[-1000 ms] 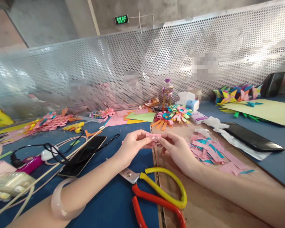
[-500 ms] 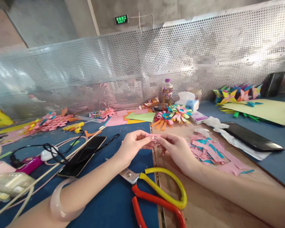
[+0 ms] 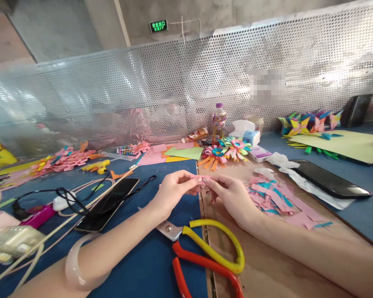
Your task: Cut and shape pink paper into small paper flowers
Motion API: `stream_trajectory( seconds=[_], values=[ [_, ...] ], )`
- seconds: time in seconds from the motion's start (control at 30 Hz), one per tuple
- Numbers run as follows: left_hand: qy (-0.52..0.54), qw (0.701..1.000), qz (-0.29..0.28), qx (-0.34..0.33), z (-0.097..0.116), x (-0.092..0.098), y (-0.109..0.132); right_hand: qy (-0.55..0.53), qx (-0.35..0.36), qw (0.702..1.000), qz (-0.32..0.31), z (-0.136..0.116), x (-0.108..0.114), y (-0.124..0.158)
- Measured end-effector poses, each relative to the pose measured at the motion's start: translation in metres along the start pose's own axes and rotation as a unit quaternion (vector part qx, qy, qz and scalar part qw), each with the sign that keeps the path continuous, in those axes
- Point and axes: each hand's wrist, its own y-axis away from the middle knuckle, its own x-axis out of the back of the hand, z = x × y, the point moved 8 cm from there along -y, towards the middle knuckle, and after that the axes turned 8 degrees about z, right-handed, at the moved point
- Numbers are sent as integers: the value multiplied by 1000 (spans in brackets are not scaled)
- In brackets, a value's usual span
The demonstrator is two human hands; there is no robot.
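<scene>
Your left hand [image 3: 168,196] and right hand [image 3: 233,198] meet almost tip to tip, thumbs and fingers pinching a small pink paper strip [image 3: 199,177] between them, above the seam where brown board [image 3: 261,260] meets the blue worktop [image 3: 136,260]. Your fingers hide most of the strip, so its folding cannot be judged; it appears unfinished. Just beyond, two paper flowers [image 3: 236,147], layered with radiating, many-coloured petals, look complete. To your right, a heap of thin, matte pink and teal strips [image 3: 272,193] lies loose, seemingly unworked. Nearer you, scissors [image 3: 202,259] with smooth red and yellow handles rest untouched, their metal blades passing beneath your left forearm [image 3: 124,244]. Farther out, flat coloured sheets [image 3: 186,152] overlap before a perforated metal screen [image 3: 161,74].
</scene>
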Motion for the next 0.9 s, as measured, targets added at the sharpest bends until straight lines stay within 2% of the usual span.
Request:
stream_trajectory(
  seconds=[0.3,0.47,0.7,0.9],
  values=[
    [-14,1000,8,0,1,1,0,-10,-12,1000,-10,-1,-2,0],
    [-48,999,12,-16,3,4,0,-32,-25,998,-40,6,-8,0],
    [-96,994,38,-45,6,9,-1,-23,-23,998,-54,12,-11,0],
    [-110,992,38,-39,5,9,-1,-13,-5,998,-68,11,-13,1]
  ],
)
